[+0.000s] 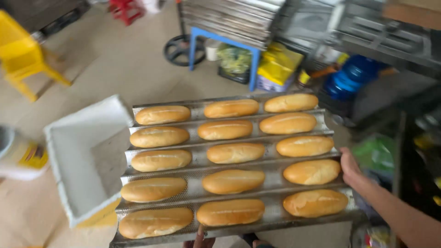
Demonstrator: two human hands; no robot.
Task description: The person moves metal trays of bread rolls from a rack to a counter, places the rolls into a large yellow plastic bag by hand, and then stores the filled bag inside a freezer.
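A perforated metal baking tray (198, 161) with several grooves is held level in front of me. It carries several golden baked bread rolls (235, 153) in three columns. My right hand (350, 168) grips the tray's right edge. At the bottom edge, my left hand (200, 239) shows only fingertips, touching the tray's near edge from below. An open white foam box (80, 156) sits just left of the tray, its inside bare.
A yellow plastic chair (23, 53) stands at the far left. A blue stool (216, 43) bears stacked metal trays (239, 16). Yellow bags (278, 66) and a blue container (351, 76) lie behind. A metal rack (390, 34) fills the right.
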